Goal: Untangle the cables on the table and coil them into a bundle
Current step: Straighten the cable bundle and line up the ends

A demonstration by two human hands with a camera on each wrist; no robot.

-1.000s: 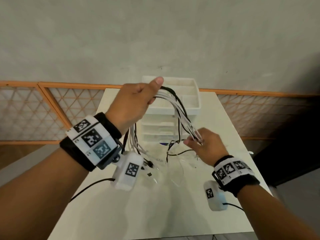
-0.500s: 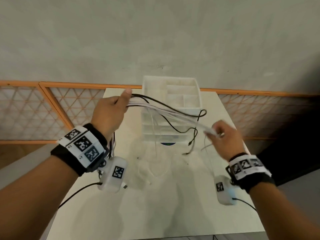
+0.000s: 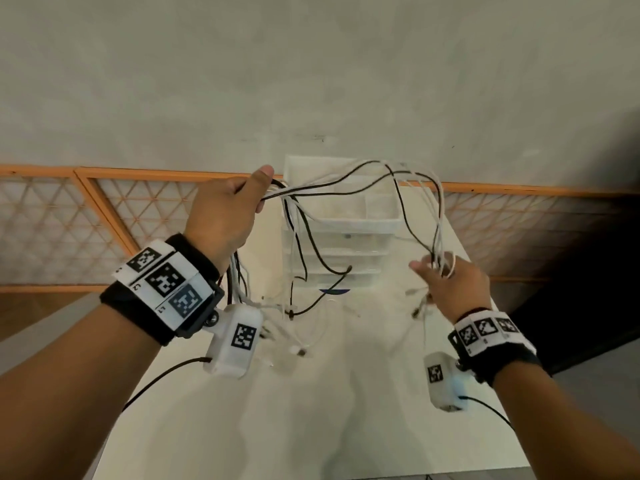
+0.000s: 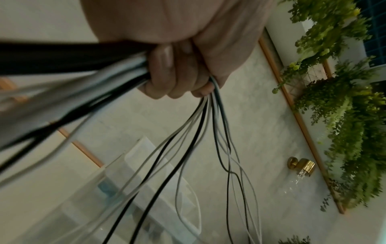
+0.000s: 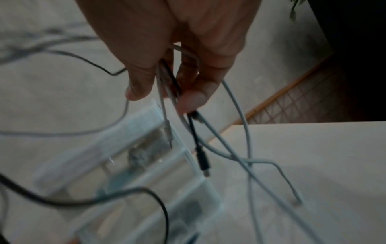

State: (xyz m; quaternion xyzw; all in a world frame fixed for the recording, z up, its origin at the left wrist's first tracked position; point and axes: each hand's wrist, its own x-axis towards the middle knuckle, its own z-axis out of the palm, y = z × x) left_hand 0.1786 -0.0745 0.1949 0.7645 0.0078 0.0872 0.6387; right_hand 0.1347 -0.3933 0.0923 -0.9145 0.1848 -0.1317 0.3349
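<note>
A bunch of thin white and black cables (image 3: 346, 188) hangs in the air above the white table (image 3: 311, 410). My left hand (image 3: 225, 216) grips one side of the bunch in a fist (image 4: 179, 79), with strands trailing down from both sides of it. My right hand (image 3: 446, 278) pinches the cables' other side between thumb and fingers (image 5: 167, 85), and several plug ends dangle below it. Between the hands the cables arch up and sag in loose loops over the drawer unit.
A clear plastic drawer unit (image 3: 339, 237) with an open top tray stands at the table's far middle. Behind it are a grey wall and an orange lattice rail (image 3: 104, 216). Green plants (image 4: 344, 115) show in the left wrist view.
The hands first drew apart, stretching the cables flat. Now the right hand has swung the far ends up and over, so the cables arch high and hang in looser loops.
</note>
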